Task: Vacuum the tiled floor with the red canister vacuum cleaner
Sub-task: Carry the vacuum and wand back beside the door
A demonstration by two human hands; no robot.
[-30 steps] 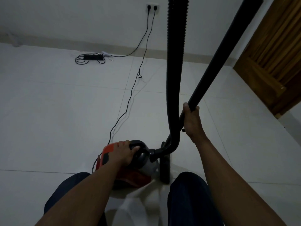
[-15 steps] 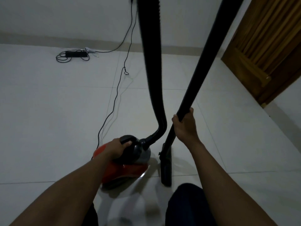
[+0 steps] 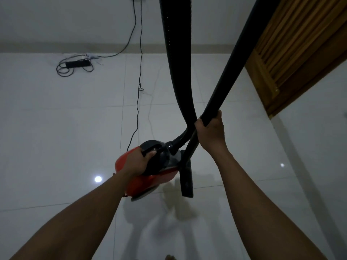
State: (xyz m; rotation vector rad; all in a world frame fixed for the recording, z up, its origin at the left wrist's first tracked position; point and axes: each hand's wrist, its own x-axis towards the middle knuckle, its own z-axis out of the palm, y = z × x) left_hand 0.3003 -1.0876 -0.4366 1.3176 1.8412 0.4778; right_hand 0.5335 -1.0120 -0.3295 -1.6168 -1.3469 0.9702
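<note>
Centrally, the red canister vacuum cleaner (image 3: 148, 182) hangs low over the tiled floor (image 3: 56, 128) with its body tilted; whether its base touches the tiles cannot be told. The left hand (image 3: 136, 162) lies on top of the canister, its grip clenched around the black carrying handle (image 3: 152, 147). The right hand (image 3: 210, 131), above and just right of the canister, has its grip clenched around the rigid black wand (image 3: 234, 62), which slants up and to the right out of view. Below this hand the wand runs down to the black floor nozzle (image 3: 186, 182), just beside the canister's right flank. The ribbed black hose (image 3: 176, 53) leaves the canister's upper right end, bends upward and crosses the wand just beside the right hand. A thin power cord (image 3: 138, 102) runs from the canister's far side across the floor and up the wall. Well beyond the canister to the left, a black power strip (image 3: 77, 63) lies among coiled cable near the wall base. Well to the canister's right stands a slatted wooden door (image 3: 300, 44). A bright light reflection (image 3: 98, 179) marks the tiles left of the canister.
</note>
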